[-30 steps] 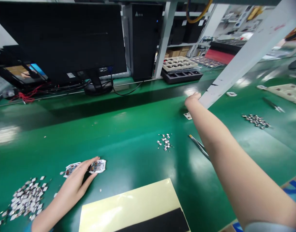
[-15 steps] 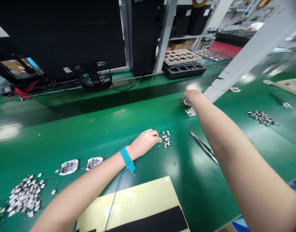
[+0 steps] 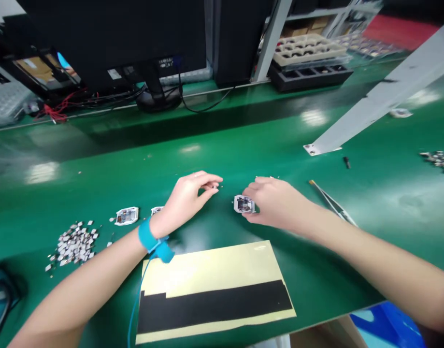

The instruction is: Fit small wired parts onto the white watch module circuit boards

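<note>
My right hand (image 3: pixel 272 200) grips a white-framed housing (image 3: pixel 244 204) by its edge, its open side with small electronics facing me. To its left, my left hand (image 3: pixel 187 195) is pinched round a tiny part (image 3: pixel 215 186) too small to make out well. The wrist of that hand wears a teal strap (image 3: pixel 152 240) with a thin cord. Behind my left wrist lies a second white housing (image 3: pixel 157 210), partly covered, and a third housing (image 3: pixel 127 216) is farther left. A few small parts (image 3: pixel 267 177) show just beyond my right hand, mostly hidden by it.
A heap of small silvery parts (image 3: pixel 76 243) lies at left, another heap (image 3: pixel 441 159) at far right. Tweezers (image 3: pixel 332 203) rest beside my right forearm. A slanted white post (image 3: pixel 374 104) stands on the green bench. A yellow-and-black sheet (image 3: pixel 214 290) lies in front.
My right hand has come back from beside the post's foot with a white housing. My left hand has lifted away from the small loose parts, and the view has shifted.
</note>
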Motion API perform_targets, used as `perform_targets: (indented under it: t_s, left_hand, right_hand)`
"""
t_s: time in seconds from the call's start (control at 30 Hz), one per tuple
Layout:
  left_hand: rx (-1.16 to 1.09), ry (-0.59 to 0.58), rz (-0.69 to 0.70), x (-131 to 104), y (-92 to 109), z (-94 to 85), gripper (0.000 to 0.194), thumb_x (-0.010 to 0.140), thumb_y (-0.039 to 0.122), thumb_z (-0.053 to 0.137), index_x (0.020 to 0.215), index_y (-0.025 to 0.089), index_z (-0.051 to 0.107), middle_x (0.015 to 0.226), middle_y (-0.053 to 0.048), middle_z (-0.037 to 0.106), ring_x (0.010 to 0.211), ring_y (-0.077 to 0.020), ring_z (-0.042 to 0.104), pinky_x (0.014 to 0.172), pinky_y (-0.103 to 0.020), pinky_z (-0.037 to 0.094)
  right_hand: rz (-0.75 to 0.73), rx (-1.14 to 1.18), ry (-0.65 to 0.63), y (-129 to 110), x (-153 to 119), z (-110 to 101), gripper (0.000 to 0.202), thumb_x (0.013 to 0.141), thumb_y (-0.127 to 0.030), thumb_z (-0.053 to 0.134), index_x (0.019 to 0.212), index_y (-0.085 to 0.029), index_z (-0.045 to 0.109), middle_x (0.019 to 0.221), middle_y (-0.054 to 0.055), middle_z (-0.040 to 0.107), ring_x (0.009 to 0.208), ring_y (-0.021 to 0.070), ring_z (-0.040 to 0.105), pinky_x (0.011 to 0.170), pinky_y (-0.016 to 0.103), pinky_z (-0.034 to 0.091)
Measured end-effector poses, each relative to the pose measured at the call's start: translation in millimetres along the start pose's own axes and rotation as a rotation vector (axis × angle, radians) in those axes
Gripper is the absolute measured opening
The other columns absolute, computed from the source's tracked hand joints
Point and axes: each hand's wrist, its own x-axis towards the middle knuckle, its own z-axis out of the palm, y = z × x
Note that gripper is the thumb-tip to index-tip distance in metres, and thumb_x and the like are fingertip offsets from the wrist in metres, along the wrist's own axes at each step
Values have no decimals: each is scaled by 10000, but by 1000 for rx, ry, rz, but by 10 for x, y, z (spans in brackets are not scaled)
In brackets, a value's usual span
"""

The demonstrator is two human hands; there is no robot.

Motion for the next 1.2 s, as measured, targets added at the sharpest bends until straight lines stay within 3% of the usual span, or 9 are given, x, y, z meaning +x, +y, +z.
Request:
perform_targets:
  t_s: [0.1,0.2,0.3,0.37,0.43,0.67,0.8,0.93,1.2]
  left_hand:
    - [33,-41,49,-339,70,-56,156,820,144,496,930,154,605,888,-38,636,804,-125,596,718,-223,489]
    - [76,-98,83,-591,115,3,178,847,134,440,929,145,597,907,-52,619,806,-127,586,708,-234,499]
    - [88,-115,124,-706,172,50,192,856,126,408,897,145,594,908,-57,615,811,-131,580,722,-254,506]
    - [94,-140,167,-719,224,60,195,849,106,403,891,146,589,906,-53,615,824,-131,577,737,-257,506]
    - [96,-171,219,-702,279,81,191,841,89,404,886,148,580,910,-43,618,848,-130,572,760,-250,503]
    - [311,-178,437,-662,339,320,200,821,53,394,853,93,587,976,-104,631,929,-200,572,816,-302,502]
    - [352,-210,449,-680,279,355,186,826,73,413,881,93,590,906,-89,643,908,-208,569,801,-312,508]
    - [333,-264,406,-655,257,326,198,842,85,398,891,101,589,847,-78,634,849,-189,571,754,-294,514]
    - [347,-191,383,-610,224,369,192,834,69,404,900,88,584,914,-105,636,884,-208,588,773,-339,510]
  right_hand:
    - [-5,-6,4,-232,4,181,278,676,-397,644,658,-120,624,641,82,622,696,213,578,593,282,385]
    - [58,-4,-35,-257,44,228,461,735,-550,529,568,-126,607,551,91,595,591,208,568,494,278,323]
    - [29,64,-46,-171,54,203,291,745,-430,586,660,-156,636,623,51,613,623,173,569,499,252,327]
    - [-127,169,-5,-97,49,203,122,763,-271,604,867,-217,637,798,11,619,730,131,558,584,224,374]
    - [-289,235,45,-44,46,233,199,808,-175,536,966,-272,608,900,-14,588,756,96,525,644,204,381]
    - [-560,71,176,-82,55,324,165,862,-198,450,822,-220,608,785,-17,577,662,111,425,601,251,281]
    - [-607,35,234,-123,54,337,222,876,-159,402,748,-166,583,741,-2,570,637,115,409,570,256,257]
    - [-534,137,195,-168,61,422,255,878,-144,353,731,-131,561,712,31,566,635,128,435,583,262,298]
    - [-27,530,104,-262,104,513,116,871,-202,376,830,-142,467,734,23,581,610,99,533,542,202,391]
